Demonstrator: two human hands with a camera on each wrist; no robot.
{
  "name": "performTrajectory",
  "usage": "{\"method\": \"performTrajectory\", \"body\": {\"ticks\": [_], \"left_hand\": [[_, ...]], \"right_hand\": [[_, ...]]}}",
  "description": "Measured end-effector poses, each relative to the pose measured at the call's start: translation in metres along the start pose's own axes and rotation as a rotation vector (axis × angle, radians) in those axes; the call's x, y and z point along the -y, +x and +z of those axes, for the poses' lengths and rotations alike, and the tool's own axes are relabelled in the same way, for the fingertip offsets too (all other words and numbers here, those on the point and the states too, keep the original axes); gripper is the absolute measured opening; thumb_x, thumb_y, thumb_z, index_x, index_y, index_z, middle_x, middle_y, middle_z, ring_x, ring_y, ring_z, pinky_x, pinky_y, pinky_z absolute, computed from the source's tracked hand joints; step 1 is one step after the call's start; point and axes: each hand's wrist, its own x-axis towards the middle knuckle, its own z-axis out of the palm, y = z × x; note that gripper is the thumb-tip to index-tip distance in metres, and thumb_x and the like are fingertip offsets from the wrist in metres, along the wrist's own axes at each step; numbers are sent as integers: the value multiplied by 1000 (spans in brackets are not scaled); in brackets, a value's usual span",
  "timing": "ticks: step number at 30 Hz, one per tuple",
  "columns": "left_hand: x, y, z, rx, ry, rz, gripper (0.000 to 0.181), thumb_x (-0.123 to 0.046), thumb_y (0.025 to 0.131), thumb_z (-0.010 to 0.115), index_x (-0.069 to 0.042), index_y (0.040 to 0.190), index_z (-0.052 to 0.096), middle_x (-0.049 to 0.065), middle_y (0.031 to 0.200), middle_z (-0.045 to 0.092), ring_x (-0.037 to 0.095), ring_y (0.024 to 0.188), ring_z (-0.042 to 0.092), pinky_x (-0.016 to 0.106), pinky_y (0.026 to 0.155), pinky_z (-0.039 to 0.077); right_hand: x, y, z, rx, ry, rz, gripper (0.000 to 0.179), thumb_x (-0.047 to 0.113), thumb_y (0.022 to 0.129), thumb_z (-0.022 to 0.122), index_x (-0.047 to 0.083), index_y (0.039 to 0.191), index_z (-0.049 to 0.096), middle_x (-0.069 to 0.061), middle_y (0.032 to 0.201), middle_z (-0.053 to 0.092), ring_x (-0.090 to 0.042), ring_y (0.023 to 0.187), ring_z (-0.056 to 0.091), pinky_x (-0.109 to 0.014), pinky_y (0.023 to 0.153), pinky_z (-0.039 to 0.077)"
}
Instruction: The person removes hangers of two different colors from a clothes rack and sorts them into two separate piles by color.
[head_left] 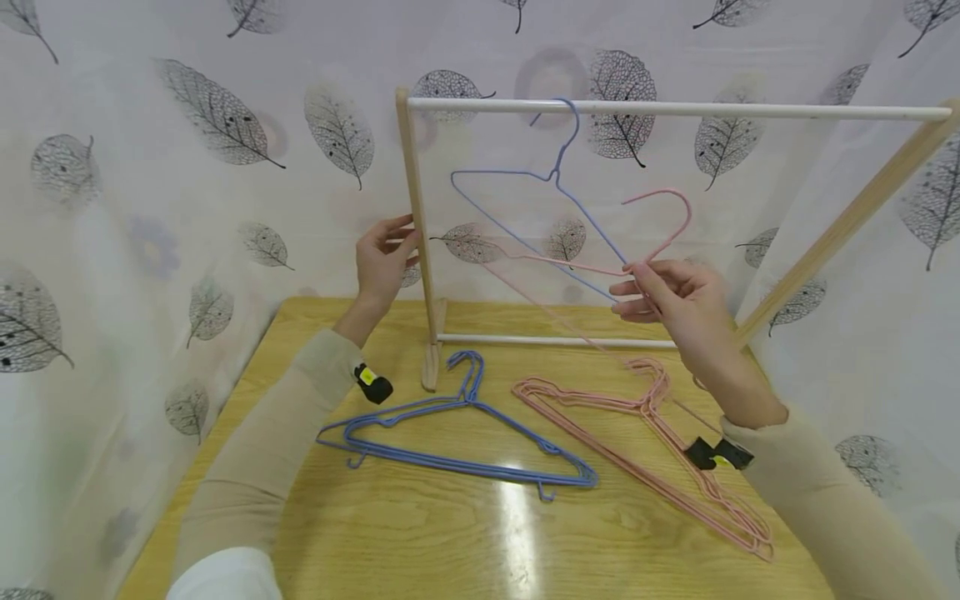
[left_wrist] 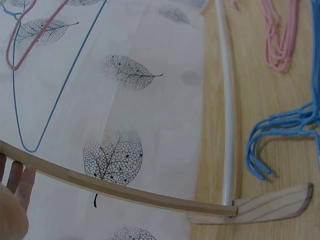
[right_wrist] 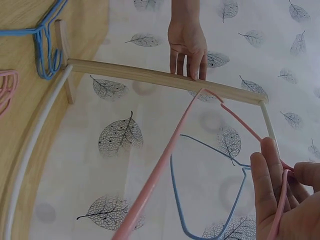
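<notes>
My right hand (head_left: pixel 678 304) pinches a pink hanger (head_left: pixel 660 242) at the neck below its hook, in front of the rack. The hook points up, below the white top rail (head_left: pixel 750 109). From that rail hangs a blue hanger (head_left: pixel 517 173), partly behind the pink one. My left hand (head_left: pixel 384 258) touches the rack's left wooden post (head_left: pixel 417 183) with its fingertips. In the right wrist view, the fingers of the left hand (right_wrist: pixel 187 42) reach fairly straight to the post (right_wrist: pixel 150 75).
Several blue hangers (head_left: pixel 480 471) lie stacked on the wooden table (head_left: pixel 420 533) before the rack. To their right lies a stack of pink hangers (head_left: pixel 600 454). The rack's lower white rail (head_left: pixel 517 340) runs behind them. A leaf-print curtain (head_left: pixel 187 250) surrounds the table.
</notes>
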Motion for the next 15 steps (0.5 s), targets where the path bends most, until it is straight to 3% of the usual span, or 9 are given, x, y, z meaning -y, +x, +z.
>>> {"method": "performTrajectory", "body": {"ticks": [9,15], "left_hand": [[-1,1,1,-5,7,-7,32,-10,101,72,-2,131,69,-2,104,71,10,87,70,24,82,70],[-2,0,1,-2,2,-2,30,-6,102,69,-1,132,69,-8,99,70,11,87,70,25,81,70]], "right_hand": [[-15,-39,-35,-72,36,15,22,11,107,61,-4,113,76,-4,92,84,-18,71,80,-32,71,71],[-27,-61,-62,-64,68,50,23,8,108,57,-5,116,75,-5,97,83,-18,75,81,-32,71,71]]}}
